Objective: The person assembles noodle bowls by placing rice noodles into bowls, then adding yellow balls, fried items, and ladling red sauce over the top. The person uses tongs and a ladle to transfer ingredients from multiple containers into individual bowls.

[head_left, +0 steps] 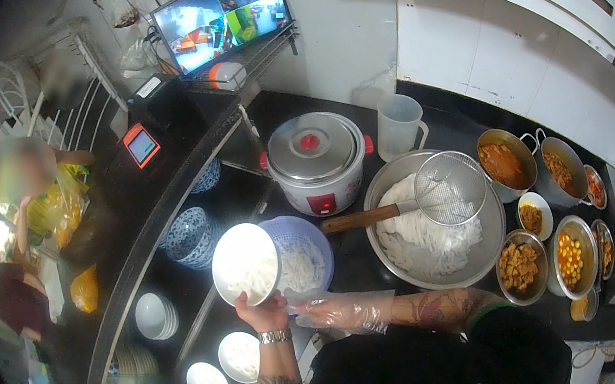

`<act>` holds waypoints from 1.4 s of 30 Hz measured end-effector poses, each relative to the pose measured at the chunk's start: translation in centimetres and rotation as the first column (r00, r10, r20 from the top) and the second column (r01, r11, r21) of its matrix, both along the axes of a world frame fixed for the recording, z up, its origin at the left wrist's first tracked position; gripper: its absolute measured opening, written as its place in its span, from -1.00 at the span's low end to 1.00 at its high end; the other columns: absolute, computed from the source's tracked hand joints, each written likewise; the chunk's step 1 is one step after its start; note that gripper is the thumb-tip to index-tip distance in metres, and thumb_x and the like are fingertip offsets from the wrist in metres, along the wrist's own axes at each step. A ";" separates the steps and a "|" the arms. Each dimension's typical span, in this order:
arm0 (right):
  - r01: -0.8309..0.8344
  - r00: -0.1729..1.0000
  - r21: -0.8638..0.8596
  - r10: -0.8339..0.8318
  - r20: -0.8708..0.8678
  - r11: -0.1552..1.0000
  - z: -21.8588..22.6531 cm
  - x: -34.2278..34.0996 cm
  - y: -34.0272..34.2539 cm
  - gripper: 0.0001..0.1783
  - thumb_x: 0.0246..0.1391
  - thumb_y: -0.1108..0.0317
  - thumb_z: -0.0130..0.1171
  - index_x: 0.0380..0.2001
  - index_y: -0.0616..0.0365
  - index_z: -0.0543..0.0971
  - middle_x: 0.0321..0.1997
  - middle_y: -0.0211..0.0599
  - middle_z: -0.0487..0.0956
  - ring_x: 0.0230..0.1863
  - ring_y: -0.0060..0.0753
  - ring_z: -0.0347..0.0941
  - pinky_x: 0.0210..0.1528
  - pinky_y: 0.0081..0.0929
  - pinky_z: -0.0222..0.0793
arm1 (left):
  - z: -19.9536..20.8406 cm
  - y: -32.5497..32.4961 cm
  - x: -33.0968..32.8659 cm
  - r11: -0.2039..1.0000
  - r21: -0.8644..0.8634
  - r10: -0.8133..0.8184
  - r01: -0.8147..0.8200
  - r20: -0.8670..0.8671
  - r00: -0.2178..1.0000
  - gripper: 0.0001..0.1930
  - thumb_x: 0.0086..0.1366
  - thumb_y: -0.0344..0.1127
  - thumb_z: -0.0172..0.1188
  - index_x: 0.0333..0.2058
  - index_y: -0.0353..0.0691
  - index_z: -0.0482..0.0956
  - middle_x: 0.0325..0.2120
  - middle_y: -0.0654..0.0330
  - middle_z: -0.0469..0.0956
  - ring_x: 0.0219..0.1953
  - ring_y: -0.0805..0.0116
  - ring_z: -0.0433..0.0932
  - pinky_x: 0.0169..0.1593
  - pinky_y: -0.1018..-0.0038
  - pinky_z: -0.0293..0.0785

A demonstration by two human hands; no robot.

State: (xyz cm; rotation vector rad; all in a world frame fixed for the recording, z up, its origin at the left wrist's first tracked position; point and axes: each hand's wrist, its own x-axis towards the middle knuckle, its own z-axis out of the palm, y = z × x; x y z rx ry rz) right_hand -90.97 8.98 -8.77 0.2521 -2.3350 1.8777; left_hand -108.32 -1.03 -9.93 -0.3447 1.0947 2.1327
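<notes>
My left hand [256, 315] grips a white bowl [222, 245] from its near side. The bowl is tilted, with white noodles [254, 280] inside. Close to its lower right is my right hand [334, 312] in a clear, loose plastic glove. Its fingers stretch leftward, and I see nothing held in them; the fingertips are partly blurred by the plastic. Just beyond that hand stands a lavender plastic basket [321, 247] with more white noodles. A large metal basin [497, 245] of white noodles sits to the right, with a wooden-handled mesh strainer [449, 189] lying across it.
A lidded rice cooker [315, 161] and a clear jug [399, 124] stand at the back. Pots and bowls of cooked food [520, 269] line the right. Bowls of noodles [240, 357] and stacked white bowls [155, 315] are at left. A person [33, 199] is beyond the counter ledge.
</notes>
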 end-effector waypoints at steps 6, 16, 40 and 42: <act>-0.089 0.996 0.115 0.091 -0.006 0.989 -1.6 3.0 0.9 -0.43 0.33 0.23 -0.08 0.34 0.12 0.15 0.40 -0.09 0.15 0.47 -0.17 -0.09 0.45 -0.26 -0.17 | -0.8 0.3 -0.3 0.993 0.014 0.114 -0.113 -0.093 0.989 -0.53 0.14 0.04 -0.09 -0.07 -0.12 0.42 -0.39 0.27 0.54 -0.60 0.39 0.43 -0.69 0.54 0.13; 0.034 0.996 0.640 -0.076 0.039 0.768 -0.7 5.3 -1.0 -0.24 0.18 0.08 0.09 0.38 -0.10 0.06 0.46 0.09 -0.07 0.46 0.16 -0.19 0.44 -0.06 -0.25 | 0.0 -5.7 -3.5 0.921 0.092 0.388 -0.378 -0.269 0.881 -0.50 0.22 -0.08 -0.01 0.05 -0.26 0.34 -0.08 0.17 0.48 -0.01 0.28 0.45 -0.04 0.28 0.39; 0.435 0.816 -0.110 -0.340 0.468 0.894 -6.6 21.4 -13.7 -0.59 0.22 0.06 0.07 -0.14 0.20 0.60 -0.15 -0.26 0.64 -0.12 -0.41 0.52 -0.06 -0.39 0.36 | -5.8 -14.4 9.0 0.686 0.055 -0.710 0.725 -0.166 0.685 -0.23 0.36 0.23 -0.21 0.32 -0.26 0.02 0.27 -0.02 0.20 0.26 0.02 0.25 0.28 0.13 0.18; 0.622 0.656 0.093 -0.583 0.480 0.777 -5.9 27.7 -13.3 -0.61 0.17 0.07 0.12 -0.19 0.19 0.61 -0.17 -0.19 0.63 -0.12 -0.32 0.54 -0.06 -0.37 0.39 | -5.8 -11.8 12.7 0.602 0.072 -0.775 0.795 -0.189 0.603 -0.23 0.36 0.25 -0.21 0.32 -0.24 0.03 0.26 0.00 0.21 0.25 0.01 0.26 0.26 0.11 0.21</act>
